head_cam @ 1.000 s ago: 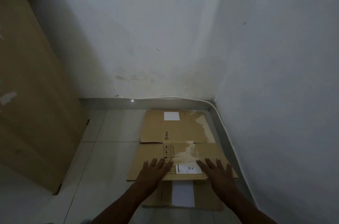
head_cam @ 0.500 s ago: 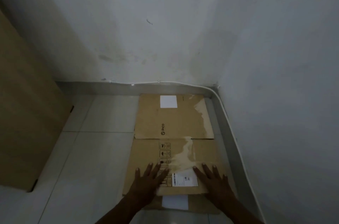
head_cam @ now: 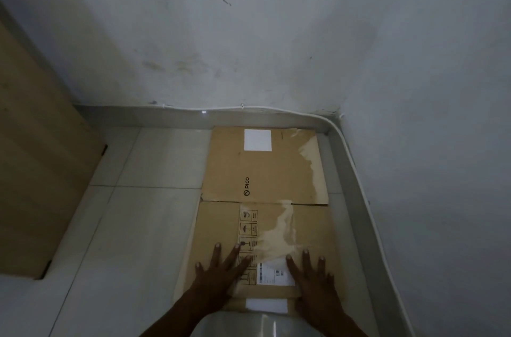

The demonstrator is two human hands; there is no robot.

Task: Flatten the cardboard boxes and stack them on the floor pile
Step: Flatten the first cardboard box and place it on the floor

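A flattened brown cardboard box (head_cam: pixel 309 229) lies on top of the floor pile in the room's corner, with printed handling symbols, torn tape marks and a white label near its front edge. My left hand (head_cam: pixel 218 273) presses flat on its near left part, fingers spread. My right hand (head_cam: pixel 315 278) presses flat on its near right part beside the label. Beyond it lies another flat cardboard sheet (head_cam: pixel 265 168) with a white sticker and a black logo. Under the front edge a lower sheet (head_cam: pixel 293 306) with a white label sticks out.
White walls (head_cam: pixel 249 46) meet at the corner right of the pile, with a grey skirting and a white cable (head_cam: pixel 359 171) along the floor edge. A tan wooden door or panel (head_cam: pixel 36 171) stands at the left. Pale floor tiles (head_cam: pixel 138 226) lie between it and the cardboard.
The view has tilted down and come closer to the pile. Both hands stay pressed flat on the top cardboard, near its front edge.
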